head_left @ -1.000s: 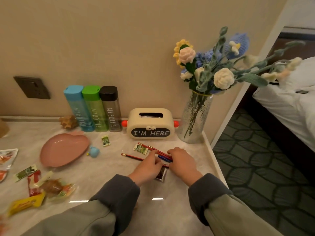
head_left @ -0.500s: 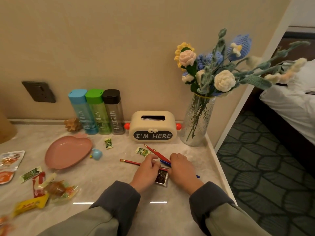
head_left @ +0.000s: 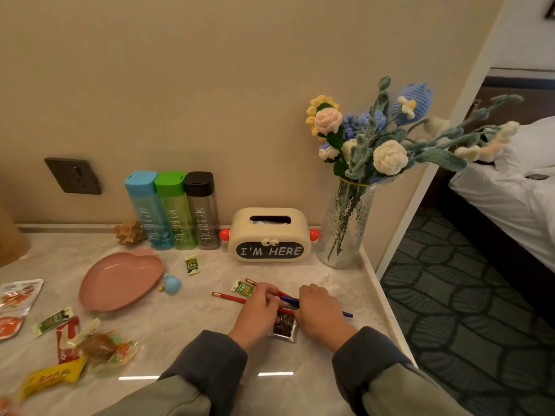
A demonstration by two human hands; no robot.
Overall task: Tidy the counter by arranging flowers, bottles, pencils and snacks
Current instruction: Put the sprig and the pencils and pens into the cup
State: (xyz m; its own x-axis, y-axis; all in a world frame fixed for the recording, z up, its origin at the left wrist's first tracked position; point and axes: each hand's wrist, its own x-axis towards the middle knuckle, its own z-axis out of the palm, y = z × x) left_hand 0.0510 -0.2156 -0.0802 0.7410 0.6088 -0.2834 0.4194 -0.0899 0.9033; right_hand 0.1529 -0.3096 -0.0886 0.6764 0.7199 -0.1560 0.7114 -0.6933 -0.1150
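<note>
Left hand (head_left: 255,313) and right hand (head_left: 318,310) close on pencils (head_left: 228,297) on a marble counter (head_left: 195,340)

Loose snack packets (head_left: 90,349) lie at the left near a pink plate (head_left: 120,280); three bottles (head_left: 171,211) stand side by side against the wall; both hands, close together, curl their fingers over the red and blue pencils, which lie across a dark snack packet (head_left: 283,325); crocheted flowers (head_left: 390,157) stand in a glass vase (head_left: 345,223) at the right
</note>
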